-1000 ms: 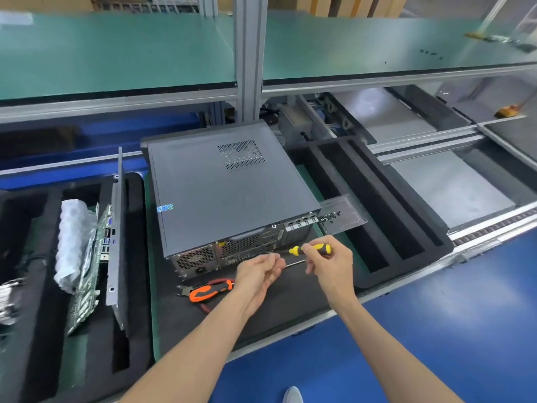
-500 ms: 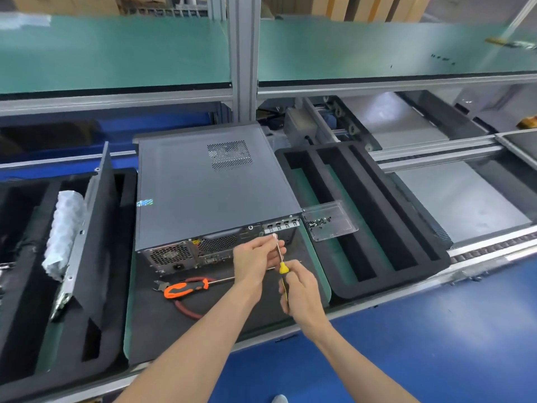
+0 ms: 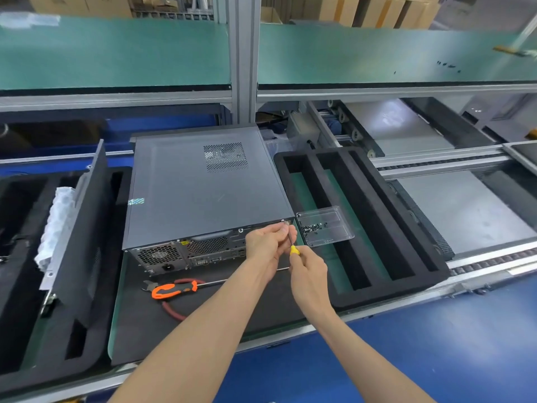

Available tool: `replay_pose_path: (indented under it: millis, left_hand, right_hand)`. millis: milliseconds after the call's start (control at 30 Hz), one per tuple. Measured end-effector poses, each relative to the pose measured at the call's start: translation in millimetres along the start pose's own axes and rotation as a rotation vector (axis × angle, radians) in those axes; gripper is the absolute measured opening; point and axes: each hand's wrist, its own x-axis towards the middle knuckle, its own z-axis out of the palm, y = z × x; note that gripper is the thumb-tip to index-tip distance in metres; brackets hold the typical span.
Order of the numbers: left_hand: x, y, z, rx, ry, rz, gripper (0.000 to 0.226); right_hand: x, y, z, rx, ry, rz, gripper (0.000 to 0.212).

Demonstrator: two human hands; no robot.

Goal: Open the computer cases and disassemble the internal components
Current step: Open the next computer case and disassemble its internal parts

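screwdriver (image 3: 293, 246) tip hidden behind the left hand (image 3: 268, 242); tray (image 3: 334, 239) contents too small to tell

— Any writing you can read on the computer case (image 3: 203, 187)?
— None. The shiny sticker (image 3: 136, 201) near its left edge and the yellow label (image 3: 184, 242) on its rear panel are both too blurred to read.

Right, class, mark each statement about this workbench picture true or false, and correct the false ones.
1. The right hand grips a yellow-handled screwdriver. True.
2. The computer case has its lid off. False: its top panel is on.
3. The orange-handled screwdriver lies in front of the case. True.
4. The clear tray holds nothing. False: small dark screws lie in it.
5. The left hand rests on the orange-handled screwdriver. False: it is at the case's rear corner.
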Motion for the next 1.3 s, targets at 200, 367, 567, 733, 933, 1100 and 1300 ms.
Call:
replay_pose_path:
  millis: [200,367,567,733,933,1100,1300]
  left_hand:
    - [0,-3,0,0.025,-0.017,0.019,0.016]
    - [0,-4,-1,0.024,-0.014,0.024,0.016]
    - [1,-5,-3,0.010,-0.003,0.021,0.019]
    - [0,-5,-4,-0.019,-0.021,0.016,0.017]
    - [-1,-2,-5,-0.109,-0.007,-0.035,0.020]
    - [-2,-1,-2,-0.119,-0.009,-0.047,0.022]
    - [-4,2,3,-0.168,0.007,-0.068,0.015]
  right_hand:
    - [7,2,-8,-0.017,0.000,-0.070,0.035]
    - [9,4,-8,0.000,-0.006,-0.051,0.034]
    - [8,4,-9,-0.035,-0.024,-0.032,0.027]
    - [7,-1,-8,0.407,-0.135,0.239,0.024]
    - [11,0,-6,0.877,-0.278,0.552,0.042]
    - [8,-3,-1,0.071,-0.009,0.147,0.041]
    - [1,-5,0,-0.450,0.219,-0.046,0.015]
